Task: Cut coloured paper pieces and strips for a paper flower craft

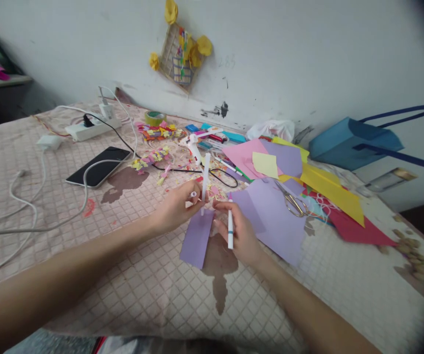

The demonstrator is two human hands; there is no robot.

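The right hand (244,233) holds a white cylindrical marker (230,231) with a blue-grey band; a translucent white narrow strip (206,177) stands at the left hand (177,206). Just below the grip shows a purple rectangular paper strip (197,243), on a pale pinkish quilted tablecloth (153,290) patterned with a diamond lattice and brown floral motifs. Right of the grip are a lavender paper sheet (278,221), a yellow paper sheet (329,189) and a red paper sheet (359,228).

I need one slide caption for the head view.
Left hand holds white strip, right hand a marker, near purple paper.
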